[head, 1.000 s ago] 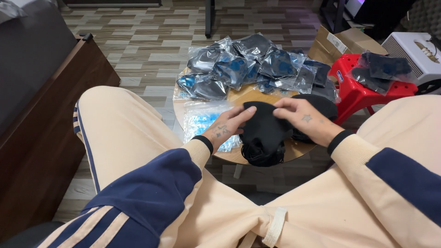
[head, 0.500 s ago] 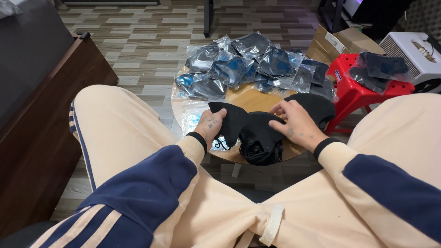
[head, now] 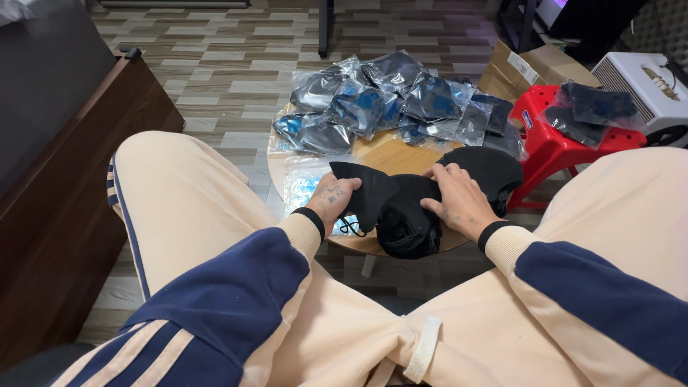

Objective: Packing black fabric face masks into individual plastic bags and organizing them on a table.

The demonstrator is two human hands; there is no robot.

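Two hands work at the near edge of the round wooden table [head: 390, 154]: the left hand [head: 331, 201] pinches a soft, light black fabric piece [head: 365, 190] by its edge, a sound hold, while the right hand [head: 459, 201] presses spread fingers on the black pile [head: 412, 215].

The small round wooden tabletop [head: 390, 154] is offering little free room. A heap of bagged dark items [head: 380, 104] is crowding its far half, and a clear bag with blue print [head: 304, 183] is lying along its left edge. The only bare wood is showing as a narrow strip between the heap and the black fabric pieces [head: 408, 211] sitting at the near edge. The person's knees are flanking the tabletop closely on both sides, closing off sideways passage. To the right, a red plastic stool [head: 555, 143] carrying more bags is standing just beside the tabletop. The tiled floor [head: 229, 72] beyond and to the left is lying open.
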